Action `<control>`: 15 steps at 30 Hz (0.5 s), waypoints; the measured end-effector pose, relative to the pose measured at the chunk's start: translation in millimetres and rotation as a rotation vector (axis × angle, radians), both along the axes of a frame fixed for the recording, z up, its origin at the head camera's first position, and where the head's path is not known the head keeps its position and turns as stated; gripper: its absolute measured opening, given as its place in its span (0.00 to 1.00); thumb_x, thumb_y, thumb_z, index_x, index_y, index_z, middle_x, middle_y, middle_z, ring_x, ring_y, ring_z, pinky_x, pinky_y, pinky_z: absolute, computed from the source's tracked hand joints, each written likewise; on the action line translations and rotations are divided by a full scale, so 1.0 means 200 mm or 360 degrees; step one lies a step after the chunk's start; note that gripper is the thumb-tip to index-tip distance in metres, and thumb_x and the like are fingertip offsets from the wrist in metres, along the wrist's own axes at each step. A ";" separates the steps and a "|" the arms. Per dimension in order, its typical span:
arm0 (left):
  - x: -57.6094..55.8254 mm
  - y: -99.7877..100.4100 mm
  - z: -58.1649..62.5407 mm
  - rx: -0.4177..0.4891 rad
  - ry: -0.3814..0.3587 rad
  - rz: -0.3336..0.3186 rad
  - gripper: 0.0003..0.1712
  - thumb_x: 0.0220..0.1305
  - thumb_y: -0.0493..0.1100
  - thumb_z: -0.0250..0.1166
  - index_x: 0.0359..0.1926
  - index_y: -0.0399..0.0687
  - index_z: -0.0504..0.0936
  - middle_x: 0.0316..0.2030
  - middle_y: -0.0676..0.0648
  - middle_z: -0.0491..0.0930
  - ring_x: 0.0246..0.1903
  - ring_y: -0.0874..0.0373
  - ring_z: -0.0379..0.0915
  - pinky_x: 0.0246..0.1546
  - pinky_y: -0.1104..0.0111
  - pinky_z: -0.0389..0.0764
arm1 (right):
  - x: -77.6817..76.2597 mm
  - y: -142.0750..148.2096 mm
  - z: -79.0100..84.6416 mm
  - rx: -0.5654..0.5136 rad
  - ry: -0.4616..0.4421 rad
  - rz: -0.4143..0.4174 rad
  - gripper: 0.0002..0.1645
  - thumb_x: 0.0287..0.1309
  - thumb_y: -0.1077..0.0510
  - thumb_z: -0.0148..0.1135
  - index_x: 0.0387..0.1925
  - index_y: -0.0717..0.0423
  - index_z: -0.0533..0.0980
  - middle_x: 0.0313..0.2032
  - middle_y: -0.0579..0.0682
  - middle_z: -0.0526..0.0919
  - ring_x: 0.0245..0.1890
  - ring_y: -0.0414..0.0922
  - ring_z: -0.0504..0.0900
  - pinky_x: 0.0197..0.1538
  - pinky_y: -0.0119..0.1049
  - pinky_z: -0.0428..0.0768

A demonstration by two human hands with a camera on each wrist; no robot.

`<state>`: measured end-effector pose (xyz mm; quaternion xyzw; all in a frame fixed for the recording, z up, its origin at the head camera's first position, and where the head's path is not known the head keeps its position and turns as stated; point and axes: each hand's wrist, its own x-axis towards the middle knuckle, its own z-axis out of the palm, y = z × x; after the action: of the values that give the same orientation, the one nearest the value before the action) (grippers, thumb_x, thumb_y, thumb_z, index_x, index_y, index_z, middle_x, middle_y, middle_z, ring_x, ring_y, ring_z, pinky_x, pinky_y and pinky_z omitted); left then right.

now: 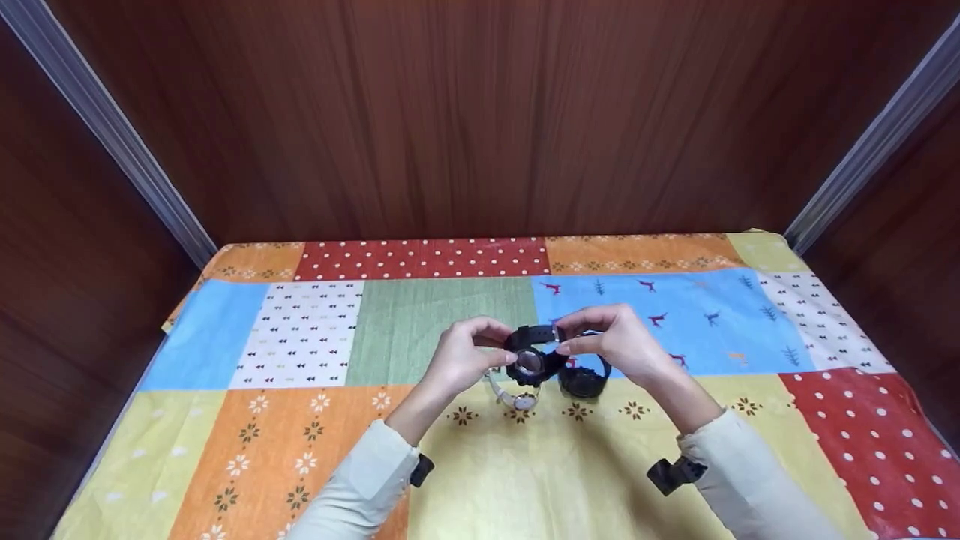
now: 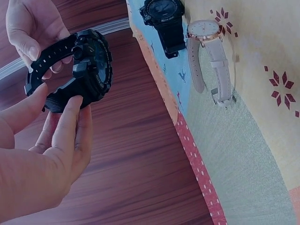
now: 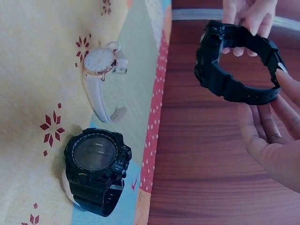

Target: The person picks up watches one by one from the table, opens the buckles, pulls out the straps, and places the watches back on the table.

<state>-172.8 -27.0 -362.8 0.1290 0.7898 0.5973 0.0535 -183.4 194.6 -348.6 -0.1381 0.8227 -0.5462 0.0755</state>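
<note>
Between both hands, raised over the cloth, is a chunky black wristwatch [image 1: 530, 363] with its strap curved into a loop. My left hand [image 1: 466, 358] pinches it near the case, thumb on one side and fingers on the other. The far part of the strap is held between the thumb and fingers of my right hand [image 1: 619, 345]. Below lie a second black wristwatch [image 3: 96, 154], dial up, and a white-strapped wristwatch [image 2: 215, 51] with a rose-gold rim and white dial. In the head view the held watch partly covers the white one.
A patchwork-print tablecloth [image 1: 480, 465] covers the table. Dark wood panels [image 1: 480, 112] rise behind its far edge and on both sides, with grey metal strips [image 1: 120, 135] at the corners. A black strapped device [image 1: 675, 476] is on the right wrist.
</note>
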 end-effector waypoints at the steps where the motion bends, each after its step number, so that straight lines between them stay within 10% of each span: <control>1: 0.00 0.00 0.00 -0.0006 0.0001 -0.0006 0.14 0.48 0.31 0.68 0.39 0.36 0.80 0.35 0.43 0.82 0.39 0.52 0.77 0.38 0.67 0.77 | 0.00 0.00 0.00 -0.0004 0.0000 -0.0003 0.18 0.42 0.63 0.71 0.40 0.63 0.81 0.34 0.54 0.82 0.37 0.48 0.77 0.41 0.38 0.76; 15: 0.01 0.02 0.05 -0.0140 0.0124 -0.0002 0.18 0.49 0.40 0.71 0.43 0.42 0.81 0.35 0.48 0.81 0.41 0.53 0.74 0.47 0.56 0.72 | 0.01 -0.01 0.00 -0.0027 -0.0019 -0.0020 0.18 0.41 0.63 0.72 0.39 0.61 0.82 0.37 0.54 0.82 0.39 0.48 0.76 0.42 0.38 0.76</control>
<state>-171.7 -23.8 -353.5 0.1503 0.8166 0.5565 0.0287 -182.2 192.4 -347.6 -0.1301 0.8185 -0.5544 0.0758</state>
